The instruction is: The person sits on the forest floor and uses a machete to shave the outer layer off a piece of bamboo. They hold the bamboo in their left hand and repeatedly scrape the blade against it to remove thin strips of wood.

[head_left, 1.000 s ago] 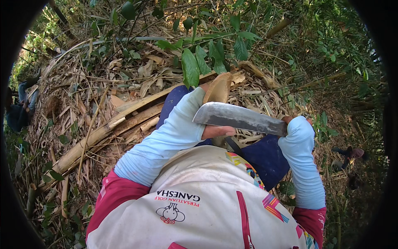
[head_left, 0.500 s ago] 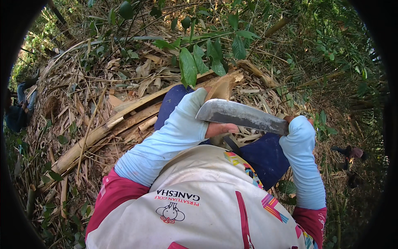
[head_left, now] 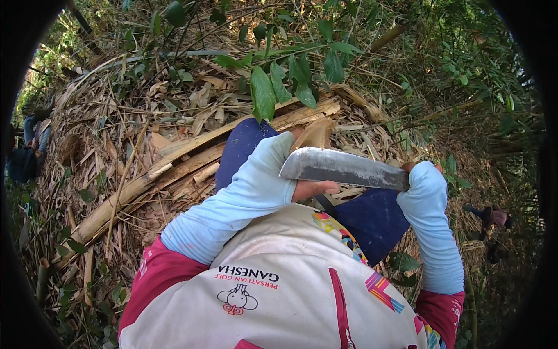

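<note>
your machete (head_left: 349, 168) sits slightly farther right and nearer your body than a moment earlier, clasped in your right hand (head_left: 424, 180); your left hand (head_left: 276, 160) wraps a brown wooden piece (head_left: 317, 133) partly behind it, while split stalks (head_left: 139, 185) and dry leaves (head_left: 200, 110) lie past your left leg (head_left: 237, 151).

Left fingers (head_left: 317, 189) hold a wooden piece (head_left: 317, 134) beside a machete (head_left: 349, 168)

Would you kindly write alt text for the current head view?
A person's right hand grips a broad-bladed knife, its blade reaching across to the left hand, which holds a tan woody piece. Long poles lie among dry leaves beyond.
</note>
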`<state>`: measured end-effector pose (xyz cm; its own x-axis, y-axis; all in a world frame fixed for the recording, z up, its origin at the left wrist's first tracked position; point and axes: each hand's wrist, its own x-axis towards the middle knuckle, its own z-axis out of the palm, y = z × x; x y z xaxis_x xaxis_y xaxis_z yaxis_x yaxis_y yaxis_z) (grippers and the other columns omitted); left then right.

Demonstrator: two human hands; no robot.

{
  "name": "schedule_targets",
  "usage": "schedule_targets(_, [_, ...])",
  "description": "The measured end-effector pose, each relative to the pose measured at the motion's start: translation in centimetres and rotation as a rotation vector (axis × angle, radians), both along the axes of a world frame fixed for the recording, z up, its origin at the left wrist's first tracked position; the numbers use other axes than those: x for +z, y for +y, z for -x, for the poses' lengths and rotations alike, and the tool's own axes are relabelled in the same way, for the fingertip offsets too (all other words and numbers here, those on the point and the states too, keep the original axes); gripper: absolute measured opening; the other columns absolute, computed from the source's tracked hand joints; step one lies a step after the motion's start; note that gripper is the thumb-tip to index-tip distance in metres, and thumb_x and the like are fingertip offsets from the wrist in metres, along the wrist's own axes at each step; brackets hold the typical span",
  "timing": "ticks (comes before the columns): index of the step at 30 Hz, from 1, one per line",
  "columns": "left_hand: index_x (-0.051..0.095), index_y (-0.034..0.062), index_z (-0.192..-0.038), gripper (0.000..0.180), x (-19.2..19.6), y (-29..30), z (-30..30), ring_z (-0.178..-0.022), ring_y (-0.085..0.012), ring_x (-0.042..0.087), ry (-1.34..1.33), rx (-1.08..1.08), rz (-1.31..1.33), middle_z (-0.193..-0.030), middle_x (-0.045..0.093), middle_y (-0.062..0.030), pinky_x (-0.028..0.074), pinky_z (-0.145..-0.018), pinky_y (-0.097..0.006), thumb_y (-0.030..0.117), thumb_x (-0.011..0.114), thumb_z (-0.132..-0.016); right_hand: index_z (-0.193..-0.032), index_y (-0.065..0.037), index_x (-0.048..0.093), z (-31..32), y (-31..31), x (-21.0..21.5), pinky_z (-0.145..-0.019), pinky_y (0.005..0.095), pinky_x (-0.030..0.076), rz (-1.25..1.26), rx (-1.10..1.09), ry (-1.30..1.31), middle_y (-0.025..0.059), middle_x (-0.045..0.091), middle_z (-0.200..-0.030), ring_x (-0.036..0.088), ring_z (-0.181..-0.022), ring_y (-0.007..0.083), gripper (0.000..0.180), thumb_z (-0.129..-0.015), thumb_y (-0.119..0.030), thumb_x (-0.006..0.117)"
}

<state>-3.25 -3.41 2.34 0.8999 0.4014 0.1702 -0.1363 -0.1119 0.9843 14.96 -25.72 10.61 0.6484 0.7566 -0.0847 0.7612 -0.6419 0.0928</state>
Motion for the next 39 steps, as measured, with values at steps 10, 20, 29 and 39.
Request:
schedule_targets(10, [0.062,0.0,-0.089,0.051,-0.1,-0.6,1.1,-0.07,-0.0087,0.06,0.064,0.024,-0.032,-0.074,0.065,-0.0059,0.047,-0.06,-0.028,0.035,0.089,-0.064,-0.09,-0.014,0.067,0.1,1.2,1.3,-0.094,0.0411,0.038,0.119,0.021,-0.091,0.0097,0.063,-0.074,0.059,-0.076,0.0338,0.026,-0.064,-0.017,0.069])
schedule_targets(20, [0.061,-0.0009,-0.106,0.054,0.5,-0.4,2.3,-0.084,-0.0084,0.063,-0.021,0.045,0.181,-0.09,0.069,-0.006,0.049,-0.073,-0.025,0.025,0.088,-0.067,-0.095,-0.013,0.068,0.2,1.8,0.1,-0.095,0.0371,0.039,0.019,0.043,-0.074,0.011,0.064,-0.078,0.059,-0.08,0.0317,0.032,-0.063,-0.018,0.07])
schedule_targets(29, [0.054,0.0002,-0.117,0.062,3.6,0.5,3.0,-0.089,-0.0117,0.063,0.093,0.125,0.297,-0.096,0.067,-0.0055,0.05,-0.08,-0.027,0.022,0.087,-0.069,-0.103,-0.014,0.067,0.6,2.8,1.8,-0.102,0.0402,0.036,0.059,0.007,-0.069,0.0108,0.067,-0.083,0.062,-0.085,0.0317,0.04,-0.063,-0.019,0.07])
schedule_targets(39, [0.051,-0.0004,-0.116,0.062,0.9,-0.5,2.1,-0.09,-0.0141,0.065,-0.15,0.141,0.206,-0.099,0.067,-0.0085,0.052,-0.077,-0.028,0.022,0.086,-0.07,-0.1,-0.014,0.067,0.7,2.4,1.4,-0.1,0.0382,0.038,-0.009,0.032,-0.072,0.0106,0.066,-0.081,0.062,-0.082,0.0319,0.038,-0.062,-0.018,0.071])
